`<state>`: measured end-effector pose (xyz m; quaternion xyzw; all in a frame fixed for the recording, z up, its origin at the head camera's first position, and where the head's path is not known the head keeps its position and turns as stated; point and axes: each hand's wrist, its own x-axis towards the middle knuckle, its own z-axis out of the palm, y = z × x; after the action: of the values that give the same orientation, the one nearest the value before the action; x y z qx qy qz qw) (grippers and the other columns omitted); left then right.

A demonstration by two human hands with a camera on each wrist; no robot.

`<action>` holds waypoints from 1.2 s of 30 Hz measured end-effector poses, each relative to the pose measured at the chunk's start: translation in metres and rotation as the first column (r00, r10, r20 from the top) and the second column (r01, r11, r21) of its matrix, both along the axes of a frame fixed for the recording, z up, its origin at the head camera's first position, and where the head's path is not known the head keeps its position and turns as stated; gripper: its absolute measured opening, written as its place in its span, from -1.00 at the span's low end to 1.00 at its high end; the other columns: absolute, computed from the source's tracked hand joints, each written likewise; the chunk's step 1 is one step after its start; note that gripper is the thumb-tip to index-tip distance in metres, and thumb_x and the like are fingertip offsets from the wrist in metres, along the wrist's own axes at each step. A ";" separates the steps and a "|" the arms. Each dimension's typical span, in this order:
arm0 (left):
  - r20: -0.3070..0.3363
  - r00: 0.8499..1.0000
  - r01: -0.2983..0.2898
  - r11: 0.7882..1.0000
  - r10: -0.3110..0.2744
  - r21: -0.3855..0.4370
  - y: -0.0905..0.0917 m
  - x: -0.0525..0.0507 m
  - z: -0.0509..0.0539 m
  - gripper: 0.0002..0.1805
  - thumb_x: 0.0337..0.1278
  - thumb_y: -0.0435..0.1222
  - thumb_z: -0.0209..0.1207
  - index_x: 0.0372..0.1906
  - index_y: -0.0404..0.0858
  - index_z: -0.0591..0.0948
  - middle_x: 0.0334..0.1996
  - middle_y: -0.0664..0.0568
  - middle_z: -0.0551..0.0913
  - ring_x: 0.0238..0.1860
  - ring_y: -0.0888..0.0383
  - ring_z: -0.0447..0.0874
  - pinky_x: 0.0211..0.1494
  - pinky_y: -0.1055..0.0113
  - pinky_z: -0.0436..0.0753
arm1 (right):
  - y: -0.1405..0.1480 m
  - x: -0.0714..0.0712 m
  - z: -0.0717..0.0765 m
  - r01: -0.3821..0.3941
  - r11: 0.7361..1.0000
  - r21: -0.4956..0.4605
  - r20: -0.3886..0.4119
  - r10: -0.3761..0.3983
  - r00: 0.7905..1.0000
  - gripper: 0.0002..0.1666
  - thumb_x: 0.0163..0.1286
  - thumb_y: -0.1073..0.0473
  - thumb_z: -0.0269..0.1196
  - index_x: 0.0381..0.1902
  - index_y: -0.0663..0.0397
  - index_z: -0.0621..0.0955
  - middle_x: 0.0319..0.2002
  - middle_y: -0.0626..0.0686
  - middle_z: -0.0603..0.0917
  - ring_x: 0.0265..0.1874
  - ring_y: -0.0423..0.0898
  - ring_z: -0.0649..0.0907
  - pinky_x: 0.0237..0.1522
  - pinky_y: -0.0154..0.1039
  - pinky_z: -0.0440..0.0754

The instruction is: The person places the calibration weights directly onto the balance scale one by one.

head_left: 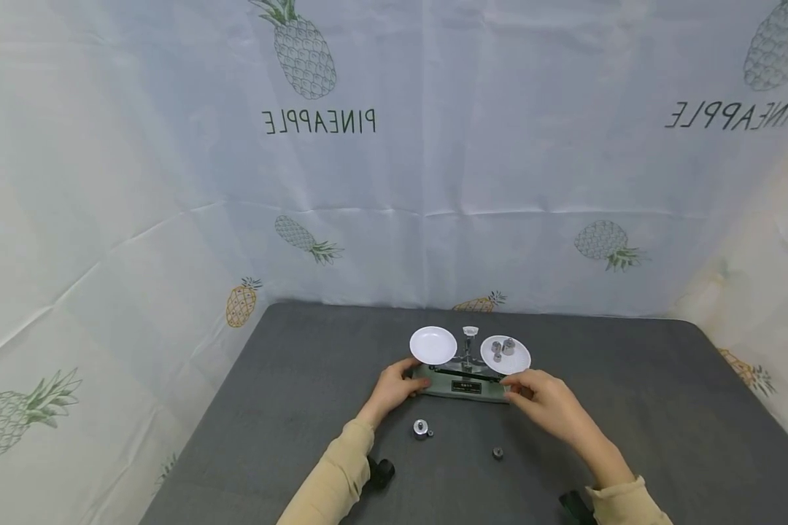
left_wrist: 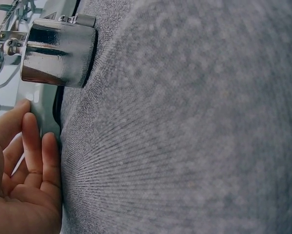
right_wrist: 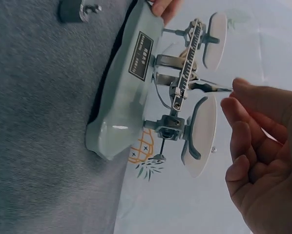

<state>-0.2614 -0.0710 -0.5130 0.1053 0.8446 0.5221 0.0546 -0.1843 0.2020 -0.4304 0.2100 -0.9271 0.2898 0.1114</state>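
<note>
Nearest, two beige sleeves (head_left: 331, 470) reach toward the one balance scale (head_left: 441, 384), which stands on a gray tabletop (head_left: 315, 394) between two hands. Three loose weights lie before the scale: a small weight (head_left: 497, 453) off its right half and, closer in by its left half, a larger weight (head_left: 421, 429) with a tiny weight (head_left: 430, 433) just beside it. The left hand (head_left: 394, 386) has its fingers bent about the scale's left end, holding the base. At the scale's right end the right hand (head_left: 548, 401) is loosely curled, thumb and forefinger narrow; I cannot tell whether they pinch anything. Of two white pans above the base, the right pan (head_left: 519, 362) bears three weights (head_left: 508, 346). Tabletop extends well past both ends of the scale; behind, only a narrow strip separates it from the far edge and a printed cloth (head_left: 433, 255).
</note>
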 end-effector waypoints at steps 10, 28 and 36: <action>0.007 1.000 0.003 1.000 -0.003 0.030 -0.002 -0.001 -0.004 -0.47 0.01 -0.23 0.30 0.12 -0.34 0.51 -0.53 -0.15 0.68 -0.59 0.30 0.53 -0.47 0.45 0.54 | 0.003 0.020 -0.017 -0.192 0.981 0.002 -0.009 0.192 0.981 -0.78 0.11 0.21 0.35 -0.23 0.01 0.65 -0.39 -0.13 0.65 -0.47 -0.50 0.43 -0.50 -0.42 0.45; -0.013 1.000 -0.017 1.000 0.016 -0.006 -0.001 -0.001 -0.005 -0.48 -0.01 -0.22 0.31 0.10 -0.32 0.53 -0.57 -0.08 0.66 -0.62 0.32 0.48 -0.50 0.45 0.48 | -0.003 0.027 -0.044 -0.298 0.954 -0.009 0.100 0.298 0.949 -0.77 0.11 0.18 0.36 -0.26 0.13 0.64 -0.51 -0.24 0.54 -0.52 -0.49 0.39 -0.53 -0.46 0.38; -0.026 1.000 -0.017 0.999 0.017 -0.027 0.000 -0.001 -0.005 -0.48 0.00 -0.20 0.30 0.11 -0.30 0.53 -0.59 -0.01 0.63 -0.63 0.32 0.47 -0.51 0.44 0.46 | -0.004 0.030 -0.053 -0.293 0.956 -0.012 0.174 0.290 0.941 -0.77 0.08 0.18 0.37 -0.28 0.12 0.63 -0.53 -0.23 0.50 -0.54 -0.47 0.38 -0.53 -0.46 0.37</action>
<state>-0.2627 -0.0712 -0.5179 0.1042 0.8530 0.5097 0.0407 -0.1542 0.1982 -0.4837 0.3195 -0.8940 0.3138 -0.0157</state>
